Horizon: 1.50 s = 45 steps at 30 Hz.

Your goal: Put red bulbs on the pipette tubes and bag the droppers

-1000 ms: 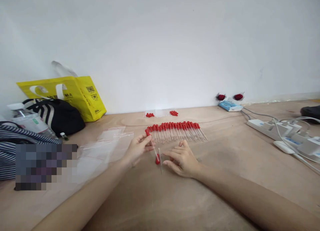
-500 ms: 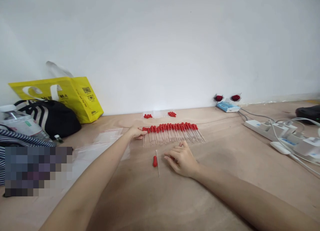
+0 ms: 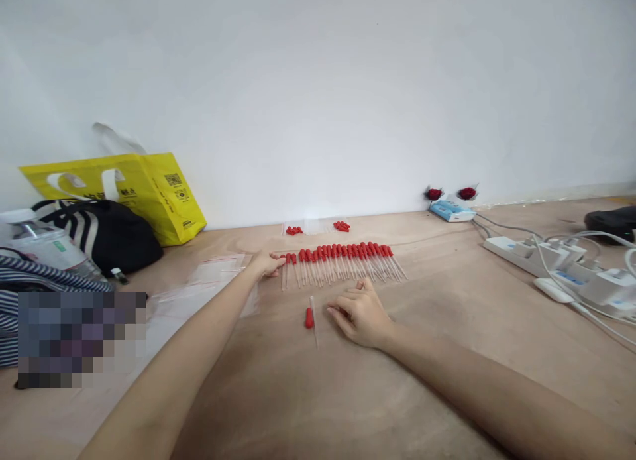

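Note:
A row of droppers [image 3: 342, 258] with red rubber bulbs and thin clear tubes lies side by side across the table, bulbs toward the wall. My left hand [image 3: 267, 265] is at the row's left end, its thumb and finger closed at the red bulb of the leftmost dropper [image 3: 283, 278]. Nearer to me lie a loose red bulb [image 3: 309, 318] and a clear tube [image 3: 315, 327], close together. Just right of them my right hand [image 3: 361, 314] rests on the table, fingers loosely bent and apart, holding nothing visible.
Loose red bulbs [image 3: 294, 230] lie by the wall on clear plastic. Flat clear bags [image 3: 211, 274] spread beneath my left forearm. A yellow bag [image 3: 173, 201] and black bag [image 3: 124, 238] stand left. At right are a blue packet [image 3: 452, 211] and power strip [image 3: 501, 246] with cables.
My left hand has drawn slightly left, its thumb moving off the neighbouring bulbs, and the leftmost droppers show more clearly. My right hand stays by the loose bulb and tube.

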Motion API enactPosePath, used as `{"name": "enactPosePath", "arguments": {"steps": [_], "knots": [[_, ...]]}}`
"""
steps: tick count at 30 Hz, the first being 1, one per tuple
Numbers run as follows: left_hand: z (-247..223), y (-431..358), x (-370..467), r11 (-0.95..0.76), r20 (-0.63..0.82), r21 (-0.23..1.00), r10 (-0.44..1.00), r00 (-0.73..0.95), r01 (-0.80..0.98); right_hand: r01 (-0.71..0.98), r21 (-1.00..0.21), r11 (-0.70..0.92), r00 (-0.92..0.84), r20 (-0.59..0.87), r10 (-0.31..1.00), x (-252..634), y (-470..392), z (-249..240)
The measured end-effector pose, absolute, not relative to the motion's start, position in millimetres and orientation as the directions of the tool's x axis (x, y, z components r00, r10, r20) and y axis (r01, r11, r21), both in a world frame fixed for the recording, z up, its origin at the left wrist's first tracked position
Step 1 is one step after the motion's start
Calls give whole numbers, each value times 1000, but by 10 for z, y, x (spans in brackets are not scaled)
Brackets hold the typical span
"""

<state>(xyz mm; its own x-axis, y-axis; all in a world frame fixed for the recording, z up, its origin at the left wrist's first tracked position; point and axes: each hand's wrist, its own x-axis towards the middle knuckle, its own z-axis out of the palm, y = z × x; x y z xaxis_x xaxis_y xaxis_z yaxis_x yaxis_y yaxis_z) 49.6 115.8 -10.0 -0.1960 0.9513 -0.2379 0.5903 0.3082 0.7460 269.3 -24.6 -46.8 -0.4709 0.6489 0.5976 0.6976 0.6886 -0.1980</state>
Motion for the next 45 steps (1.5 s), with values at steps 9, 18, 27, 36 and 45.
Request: {"name": "enactPosePath", "arguments": {"steps": [9, 18, 27, 36, 45], "knots": [[-72, 826, 508, -1, 170, 684, 973, -159, 730, 734, -380, 563, -295, 568, 769, 2595, -374, -404], [-280, -128, 610, -564, 303, 567, 821, 485, 600, 719, -500, 482, -294, 409, 864, 2439, -474, -357], [-232, -198, 599, -530, 254, 585, 838, 482, 614, 746, -534, 399, -263, 314, 912, 2560, -426, -326], [-297, -279, 749, -513, 327, 405, 854, 405, 756, 845, -408, 345, -197, 362, 911, 2465, -363, -402], [-334, -203, 754, -512, 372, 466, 854, 365, 722, 922, -259, 287, -167, 404, 900, 2597, -314, -463]]}}
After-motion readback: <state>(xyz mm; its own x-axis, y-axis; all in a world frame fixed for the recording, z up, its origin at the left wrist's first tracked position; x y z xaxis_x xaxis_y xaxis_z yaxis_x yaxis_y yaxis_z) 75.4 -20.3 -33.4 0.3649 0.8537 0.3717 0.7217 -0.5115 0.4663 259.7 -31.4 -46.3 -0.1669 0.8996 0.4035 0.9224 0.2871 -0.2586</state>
